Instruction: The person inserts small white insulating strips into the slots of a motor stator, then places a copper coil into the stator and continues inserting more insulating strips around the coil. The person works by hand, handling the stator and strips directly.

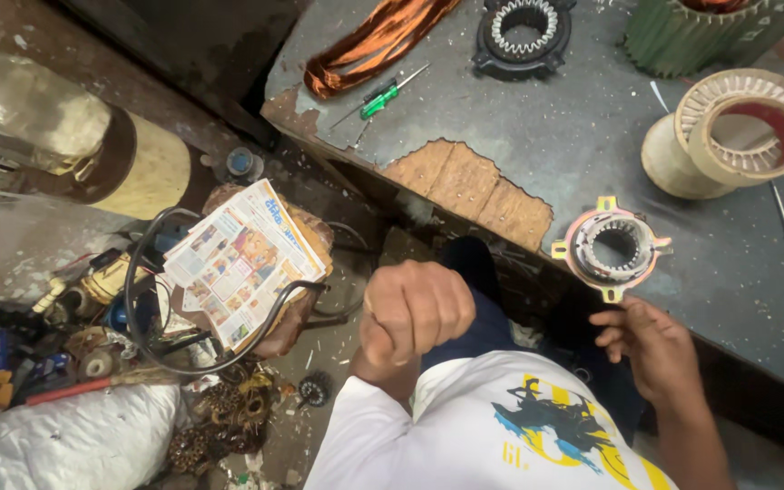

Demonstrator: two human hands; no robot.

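Small stator ring (612,247) at workbench (537,136) near edge, slots bare, no winding fitted. Right hand (643,345) just below, fingers curled, apart from it. Left hand (413,313) fisted, empty. Copper coil (374,41), green screwdriver (383,98) lie untouched beyond.

The left hand (415,313) is closed into a fist, with the knuckles turned up and the wrist bent, raised in front of the chest. The right hand (643,347) is lower and to the side, with the fingers (612,337) half curled and holding nothing.
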